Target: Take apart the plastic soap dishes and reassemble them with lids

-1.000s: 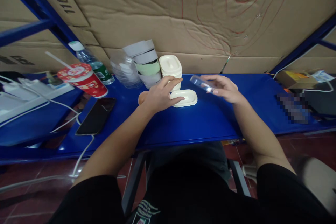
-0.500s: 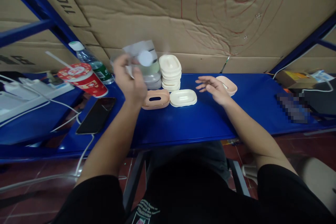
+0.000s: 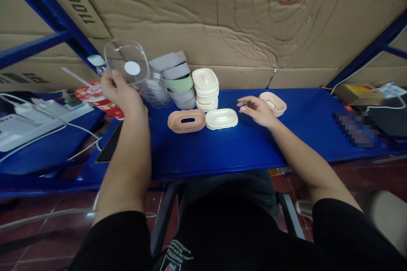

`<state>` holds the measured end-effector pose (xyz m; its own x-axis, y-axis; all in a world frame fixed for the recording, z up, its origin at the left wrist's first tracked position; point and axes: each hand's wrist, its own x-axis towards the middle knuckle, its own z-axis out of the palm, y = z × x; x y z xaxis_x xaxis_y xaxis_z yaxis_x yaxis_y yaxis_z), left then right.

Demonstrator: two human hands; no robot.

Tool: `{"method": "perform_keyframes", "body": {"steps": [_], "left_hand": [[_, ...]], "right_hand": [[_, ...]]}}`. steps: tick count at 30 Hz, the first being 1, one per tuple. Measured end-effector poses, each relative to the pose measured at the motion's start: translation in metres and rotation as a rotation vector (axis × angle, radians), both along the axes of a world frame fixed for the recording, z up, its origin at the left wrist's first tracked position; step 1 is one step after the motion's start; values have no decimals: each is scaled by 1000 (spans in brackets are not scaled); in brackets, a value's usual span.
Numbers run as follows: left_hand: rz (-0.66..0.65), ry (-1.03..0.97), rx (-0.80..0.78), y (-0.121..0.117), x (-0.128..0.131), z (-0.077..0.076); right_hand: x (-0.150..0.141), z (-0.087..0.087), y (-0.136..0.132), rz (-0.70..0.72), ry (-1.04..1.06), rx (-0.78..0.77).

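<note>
My left hand [image 3: 122, 93] grips a clear plastic container [image 3: 127, 53] with a round white sticker, raised above the table's left part. Behind it stand more clear containers [image 3: 156, 91] beside a stack of grey and green bowls [image 3: 182, 82]. To their right rises a stack of cream lids [image 3: 206, 80]. In front lie a pink oval piece [image 3: 173, 123] with a slot and a single cream lid [image 3: 221, 118], side by side. My right hand [image 3: 256, 109] hovers with loosely spread fingers, holding nothing, close to a second slotted pink piece [image 3: 278, 102].
On the left are a red paper cup [image 3: 101, 101] with a straw, a bottle partly hidden behind the clear container, a dark phone [image 3: 108, 148] and a white power strip [image 3: 41, 120] with cables. Cardboard [image 3: 178, 12] walls the back. A small box [image 3: 356, 95] sits far right.
My left hand has moved left, carrying the clear container away from in front of the grey and green stack, which now shows. My right hand has barely moved.
</note>
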<state>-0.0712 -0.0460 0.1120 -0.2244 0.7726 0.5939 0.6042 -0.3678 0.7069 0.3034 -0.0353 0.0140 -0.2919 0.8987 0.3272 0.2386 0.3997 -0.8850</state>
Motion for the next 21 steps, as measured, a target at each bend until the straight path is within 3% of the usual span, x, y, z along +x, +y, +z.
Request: {"method": "perform_keyframes", "body": {"steps": [5,10,13,17,19,21], "left_hand": [[62,-203,-4,19,-6,-10],[339,-560,-8,62,-32,-28],[370,-543,24,78,-41,-42],[479,-425,234,85,-47,-54],[477,-392,366,82,-45,-56],[415,-370,507,76,-38,-58]], "right_hand": [[3,-3,3,-29,-4,18],[3,-6,4,-55,-76,63],[8,-2,3,-126,-209,194],[33,8,9,-333,-532,403],[54,10,14,-472,-702,388],[75,9,20,-606,-852,272]]}}
